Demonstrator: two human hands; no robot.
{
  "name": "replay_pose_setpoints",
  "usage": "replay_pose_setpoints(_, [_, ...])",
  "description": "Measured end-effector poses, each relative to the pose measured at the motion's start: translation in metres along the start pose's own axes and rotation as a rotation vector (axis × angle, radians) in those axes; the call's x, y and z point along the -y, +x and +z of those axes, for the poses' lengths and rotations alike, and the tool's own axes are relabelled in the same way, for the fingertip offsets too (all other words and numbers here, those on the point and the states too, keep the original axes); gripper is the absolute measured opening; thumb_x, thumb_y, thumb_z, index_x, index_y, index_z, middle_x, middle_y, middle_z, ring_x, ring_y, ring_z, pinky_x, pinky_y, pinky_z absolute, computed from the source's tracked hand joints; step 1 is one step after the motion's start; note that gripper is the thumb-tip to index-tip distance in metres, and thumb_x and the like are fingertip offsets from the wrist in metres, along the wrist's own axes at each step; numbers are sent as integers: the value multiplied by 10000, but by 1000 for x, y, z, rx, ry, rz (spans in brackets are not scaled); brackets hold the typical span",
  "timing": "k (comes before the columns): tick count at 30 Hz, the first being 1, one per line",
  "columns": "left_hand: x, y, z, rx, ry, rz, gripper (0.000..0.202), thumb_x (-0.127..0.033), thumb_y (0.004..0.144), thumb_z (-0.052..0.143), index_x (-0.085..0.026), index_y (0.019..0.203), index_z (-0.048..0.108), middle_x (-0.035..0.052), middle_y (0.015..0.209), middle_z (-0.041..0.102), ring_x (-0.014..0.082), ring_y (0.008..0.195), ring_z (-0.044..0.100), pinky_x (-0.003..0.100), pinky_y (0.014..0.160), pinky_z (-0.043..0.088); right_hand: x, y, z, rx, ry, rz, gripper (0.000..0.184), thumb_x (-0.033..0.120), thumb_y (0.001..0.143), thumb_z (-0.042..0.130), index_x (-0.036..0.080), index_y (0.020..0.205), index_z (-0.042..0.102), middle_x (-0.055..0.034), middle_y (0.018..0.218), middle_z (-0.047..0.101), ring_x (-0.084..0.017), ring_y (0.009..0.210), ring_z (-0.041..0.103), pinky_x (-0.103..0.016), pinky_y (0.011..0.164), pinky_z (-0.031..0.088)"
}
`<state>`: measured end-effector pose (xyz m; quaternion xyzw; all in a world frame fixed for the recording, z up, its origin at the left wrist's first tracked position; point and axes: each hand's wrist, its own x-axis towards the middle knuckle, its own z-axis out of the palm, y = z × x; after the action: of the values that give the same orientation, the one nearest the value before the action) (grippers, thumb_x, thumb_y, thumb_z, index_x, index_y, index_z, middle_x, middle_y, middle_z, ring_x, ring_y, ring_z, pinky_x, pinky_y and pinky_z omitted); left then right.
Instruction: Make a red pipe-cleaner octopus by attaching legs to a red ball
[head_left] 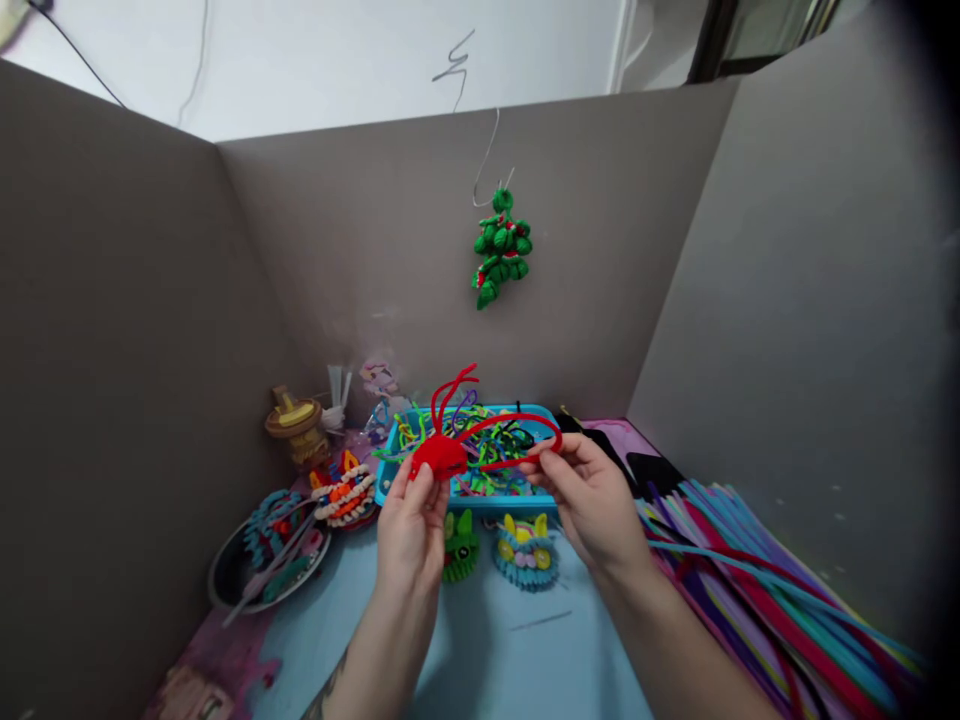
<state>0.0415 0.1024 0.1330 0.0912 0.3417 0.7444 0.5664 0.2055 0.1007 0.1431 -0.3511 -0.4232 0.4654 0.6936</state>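
Note:
A red pipe cleaner bundle, wound into a rounded body, is pinched between the thumb and fingers of my left hand. Two loose red ends stand up from it, and a long red pipe cleaner loop runs off to the right. My right hand pinches that loop at its far bend. Both hands are raised over the table, in front of a blue tray full of colourful pipe cleaner pieces. Below them sit a green pipe cleaner figure and a blue one with yellow ears.
Long pipe cleaners lie heaped on the right. At left stand a metal bowl with craft pieces, an orange and cream beaded-looking piece and a brown pot. A green ornament hangs before the grey back panel.

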Motion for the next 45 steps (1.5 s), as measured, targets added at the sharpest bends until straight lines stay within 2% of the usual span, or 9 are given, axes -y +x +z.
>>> replay_pose_setpoints(3, [5,-6,1,23,4,-14,254,7,846,510,-161,1012,605,23,826,720,77,648,681,191,644,564,2,-5,7,1,127,40,251,339,650,782,180,750,615,19,692,647,-104,584,637,-214,582,521])
replay_pose_setpoints(9, [7,-16,4,45,-9,-47,250,13,834,521,-159,991,611,15,805,719,66,615,671,189,662,564,-4,-6,12,10,164,116,271,330,611,818,171,732,635,20,671,658,-102,599,652,-184,566,517])
replay_pose_setpoints(22, [8,-22,4,103,2,-79,282,-21,823,554,-166,1058,609,40,921,724,80,647,669,211,643,562,-11,-6,12,-79,305,134,250,279,614,818,170,724,622,33,674,658,-93,594,648,-180,580,525])
replay_pose_setpoints(26, [9,-23,5,115,0,-91,299,-28,808,575,-179,1063,616,41,942,723,89,681,679,217,673,570,-10,-7,15,-68,311,157,238,274,616,811,170,711,619,30,660,657,-95,585,642,-187,568,529])
replay_pose_setpoints(33, [9,-23,8,111,-42,-68,289,17,835,507,-156,1034,625,36,894,728,84,743,697,144,672,561,-16,-4,12,-103,475,347,308,219,524,849,185,686,590,33,620,678,-100,592,661,-159,529,538])
replay_pose_setpoints(38, [9,-24,9,96,-76,-87,299,38,848,468,-137,1042,614,33,813,727,86,723,702,125,644,559,-27,-3,12,-135,537,429,307,160,516,835,189,673,573,27,629,685,-124,609,674,-198,548,557])
replay_pose_setpoints(41, [9,-25,9,67,-82,-113,268,39,849,463,-125,989,622,26,764,718,87,683,699,124,612,558,-29,-5,15,-164,518,454,331,167,504,839,192,679,560,57,559,628,-95,504,612,-169,439,490])
replay_pose_setpoints(45, [10,-26,10,60,-89,-137,285,45,835,472,-125,1008,623,23,752,716,90,667,696,134,613,562,-28,-10,19,-184,444,437,375,217,492,850,194,657,514,108,463,485,-37,371,422,-118,313,295])
